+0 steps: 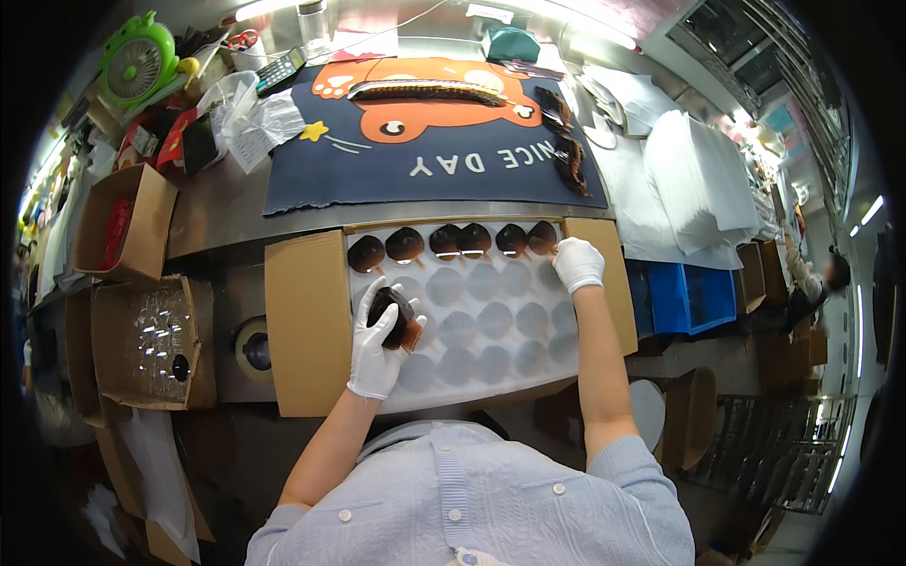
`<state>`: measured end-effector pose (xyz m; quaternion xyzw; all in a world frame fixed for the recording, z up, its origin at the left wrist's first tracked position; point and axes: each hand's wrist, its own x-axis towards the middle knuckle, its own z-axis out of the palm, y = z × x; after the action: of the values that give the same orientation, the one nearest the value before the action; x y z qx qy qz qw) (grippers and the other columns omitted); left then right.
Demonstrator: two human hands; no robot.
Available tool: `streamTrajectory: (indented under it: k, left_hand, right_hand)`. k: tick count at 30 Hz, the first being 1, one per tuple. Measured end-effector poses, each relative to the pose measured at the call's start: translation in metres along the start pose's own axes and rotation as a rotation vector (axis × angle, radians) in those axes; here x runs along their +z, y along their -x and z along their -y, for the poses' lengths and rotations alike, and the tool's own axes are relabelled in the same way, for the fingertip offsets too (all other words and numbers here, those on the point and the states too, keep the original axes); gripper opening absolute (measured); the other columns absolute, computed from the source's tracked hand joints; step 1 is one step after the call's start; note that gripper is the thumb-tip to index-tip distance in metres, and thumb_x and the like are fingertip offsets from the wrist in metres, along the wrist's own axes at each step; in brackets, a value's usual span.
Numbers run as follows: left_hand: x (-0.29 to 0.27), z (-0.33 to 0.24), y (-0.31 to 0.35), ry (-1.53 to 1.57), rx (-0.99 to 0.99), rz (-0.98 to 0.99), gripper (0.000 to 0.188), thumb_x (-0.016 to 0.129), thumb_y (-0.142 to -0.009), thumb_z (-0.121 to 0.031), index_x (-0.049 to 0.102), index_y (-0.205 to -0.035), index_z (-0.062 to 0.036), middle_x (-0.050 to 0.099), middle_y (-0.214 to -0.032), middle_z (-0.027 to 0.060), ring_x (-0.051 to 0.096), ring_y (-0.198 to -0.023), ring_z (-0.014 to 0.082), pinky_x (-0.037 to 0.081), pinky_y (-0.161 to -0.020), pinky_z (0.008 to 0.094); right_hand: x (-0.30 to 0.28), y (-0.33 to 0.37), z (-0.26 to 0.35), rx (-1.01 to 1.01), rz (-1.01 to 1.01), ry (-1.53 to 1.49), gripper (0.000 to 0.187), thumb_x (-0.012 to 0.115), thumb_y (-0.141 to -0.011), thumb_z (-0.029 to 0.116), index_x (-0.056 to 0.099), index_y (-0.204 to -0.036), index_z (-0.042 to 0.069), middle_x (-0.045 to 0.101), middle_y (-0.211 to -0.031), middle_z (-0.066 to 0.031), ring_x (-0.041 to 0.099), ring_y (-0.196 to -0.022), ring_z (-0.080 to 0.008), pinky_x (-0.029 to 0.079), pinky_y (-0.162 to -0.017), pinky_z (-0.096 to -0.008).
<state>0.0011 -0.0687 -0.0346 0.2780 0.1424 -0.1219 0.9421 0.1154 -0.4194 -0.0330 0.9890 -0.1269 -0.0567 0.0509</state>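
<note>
White-gloved left fingers (381, 330) curl round dark brown sunglasses (394, 305), count unclear, perhaps to bunch them. Just right, a pale liner (475, 349) shows round shapes (494, 324) beneath, presumably cushioning between layers. Beyond, a row of sunglasses (474, 241) lies side by side, probably to save room, and there, at its right end, bent right fingers (564, 258) meet the last pair (512, 240); gripping or not, I can't tell!

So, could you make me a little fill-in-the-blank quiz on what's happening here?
1. The left hand and right hand both wear white ____.
2. Brown-tinted sunglasses are held over the open cardboard box in the ____ hand.
3. The plastic bin right of the box is coloured ____.
4. The desk fan is bright ____.

Missing words: gloves; left; blue; green.
</note>
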Motion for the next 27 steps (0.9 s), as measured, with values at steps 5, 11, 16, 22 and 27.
streamTrajectory:
  k: [5, 11, 16, 22, 27]
  left_hand:
    - [0.013, 0.02, -0.009, -0.233, 0.182, -0.078, 0.048, 0.059, -0.098, -0.002, 0.042, -0.142, -0.011, 0.057, -0.117, 0.0025, 0.06, -0.099, 0.0119, 0.054, -0.089, 0.0277]
    - [0.004, 0.024, -0.006, -0.363, 0.255, -0.01, 0.031, 0.061, -0.097, -0.002, 0.055, -0.127, -0.0079, 0.061, -0.112, 0.003, 0.062, -0.103, 0.0136, 0.053, -0.087, 0.0278]
    - [-0.025, 0.022, 0.0, -0.022, 0.113, 0.045, 0.023, 0.051, -0.103, -0.014, 0.053, -0.125, -0.0093, 0.056, -0.134, 0.01, 0.059, -0.117, 0.0235, 0.052, -0.096, 0.0388]
    - [-0.034, -0.001, 0.048, 0.136, -0.114, -0.137, 0.027, 0.054, -0.101, -0.013, 0.049, -0.128, -0.0109, 0.06, -0.121, 0.0085, 0.063, -0.108, 0.0232, 0.055, -0.094, 0.0473]
    - [-0.027, -0.01, 0.06, 0.058, -0.106, -0.155, 0.026, 0.053, -0.102, -0.01, 0.052, -0.128, -0.0103, 0.06, -0.114, 0.0073, 0.062, -0.111, 0.0212, 0.055, -0.094, 0.0465]
  right_hand:
    - [-0.04, 0.084, 0.083, -0.505, 0.194, -0.609, 0.022, 0.067, -0.09, 0.028, 0.075, -0.097, 0.01, 0.072, -0.094, -0.015, 0.07, -0.085, -0.0298, 0.054, -0.074, -0.0392]
    - [-0.046, 0.125, 0.134, -0.531, 0.495, -0.911, 0.023, 0.075, -0.084, 0.023, 0.076, -0.098, 0.005, 0.072, -0.08, -0.0164, 0.069, -0.069, -0.0192, 0.053, -0.069, -0.0298]
    - [-0.046, 0.131, 0.147, -0.608, 0.412, -0.836, 0.026, 0.074, -0.078, 0.026, 0.076, -0.088, 0.002, 0.07, -0.079, -0.0196, 0.07, -0.071, -0.0298, 0.055, -0.069, -0.0348]
    - [-0.031, 0.11, 0.187, -0.663, 0.214, -0.634, 0.027, 0.071, -0.079, 0.032, 0.077, -0.086, 0.006, 0.069, -0.073, -0.0173, 0.068, -0.071, -0.0334, 0.055, -0.069, -0.0386]
    - [-0.03, 0.096, 0.186, -0.605, 0.142, -0.254, 0.026, 0.072, -0.08, 0.035, 0.077, -0.082, 0.01, 0.071, -0.078, -0.0153, 0.07, -0.074, -0.0317, 0.056, -0.069, -0.0404]
